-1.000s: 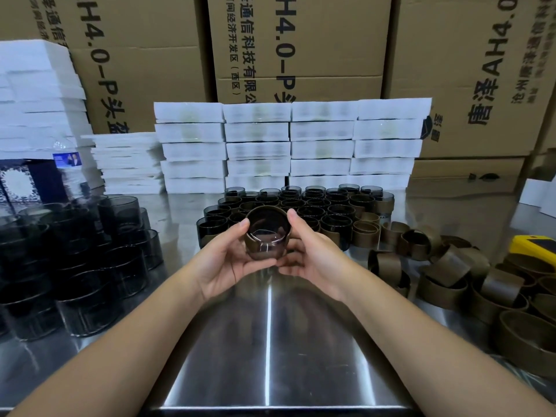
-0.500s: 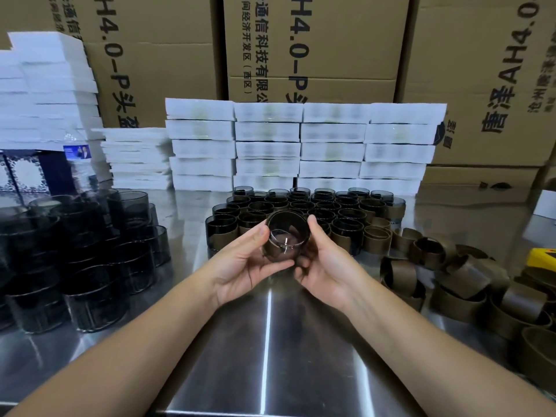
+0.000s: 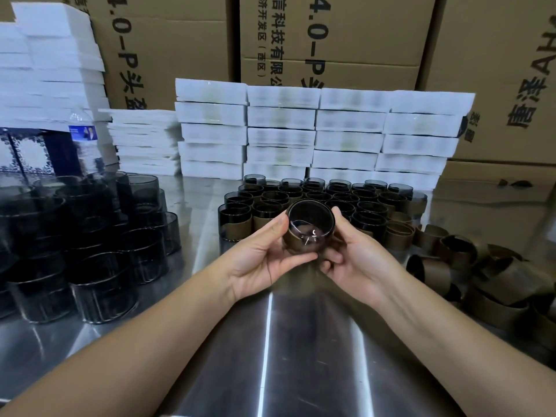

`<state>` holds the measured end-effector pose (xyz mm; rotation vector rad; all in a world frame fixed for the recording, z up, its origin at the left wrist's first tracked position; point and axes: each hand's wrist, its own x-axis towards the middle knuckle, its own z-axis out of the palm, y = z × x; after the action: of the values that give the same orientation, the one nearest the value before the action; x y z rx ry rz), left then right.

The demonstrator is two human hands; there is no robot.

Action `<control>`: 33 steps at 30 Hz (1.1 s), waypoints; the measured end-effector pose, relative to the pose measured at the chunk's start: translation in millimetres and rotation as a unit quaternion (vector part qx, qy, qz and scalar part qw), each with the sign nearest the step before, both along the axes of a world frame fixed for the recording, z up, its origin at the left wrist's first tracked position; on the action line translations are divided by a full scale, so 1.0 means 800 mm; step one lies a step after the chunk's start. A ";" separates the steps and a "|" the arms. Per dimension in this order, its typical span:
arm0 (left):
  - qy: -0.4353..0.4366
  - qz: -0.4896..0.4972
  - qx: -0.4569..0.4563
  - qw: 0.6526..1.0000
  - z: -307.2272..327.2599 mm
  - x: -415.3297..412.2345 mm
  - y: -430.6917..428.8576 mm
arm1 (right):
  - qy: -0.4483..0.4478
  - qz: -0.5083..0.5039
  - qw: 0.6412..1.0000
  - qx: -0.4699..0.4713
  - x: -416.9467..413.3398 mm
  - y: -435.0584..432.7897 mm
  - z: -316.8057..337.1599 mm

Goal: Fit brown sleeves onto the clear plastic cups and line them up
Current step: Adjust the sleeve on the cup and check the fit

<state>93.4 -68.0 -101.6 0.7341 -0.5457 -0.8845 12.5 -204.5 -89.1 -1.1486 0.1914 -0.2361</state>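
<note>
Sleeving is judged mid-batch: one cup (image 3: 311, 219), brown sleeve (image 3: 293, 241) round it, is held over the table (image 3: 270, 356) centre, fingers of left hand (image 3: 264, 261) and right hand (image 3: 356, 258) clamped on it. Sleeved rows (image 3: 304, 196) are lined up behind; bare cups (image 3: 90, 236) at the left edge and loose sleeves (image 3: 496, 275) at the right are left to do.

The held cup (image 3: 311, 219) hides its base behind fingers of the left hand (image 3: 258, 260) and right hand (image 3: 358, 257). At nine o'clock the bare cups (image 3: 99, 236) blur and run off the edge; at three o'clock, the loose sleeves (image 3: 505, 284) too
</note>
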 end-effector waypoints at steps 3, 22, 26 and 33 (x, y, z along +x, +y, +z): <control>0.001 0.019 0.019 1.000 0.001 -0.001 0.000 | -0.003 0.010 1.000 -0.006 -0.001 -0.002 0.001; -0.064 0.207 0.203 0.955 0.007 -0.021 -0.009 | 0.013 0.045 0.967 -0.251 -0.009 0.016 -0.004; -0.063 0.183 0.204 0.960 0.007 -0.022 -0.010 | -0.011 0.074 0.957 -0.281 -0.012 0.015 -0.002; -0.069 0.205 0.201 0.955 0.002 -0.018 -0.012 | -0.018 0.090 0.956 -0.279 -0.011 0.011 0.000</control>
<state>78.9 -77.6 -99.9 1.2375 -0.3174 -0.5589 3.6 -196.0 -89.2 -1.7129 -0.0195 -0.1526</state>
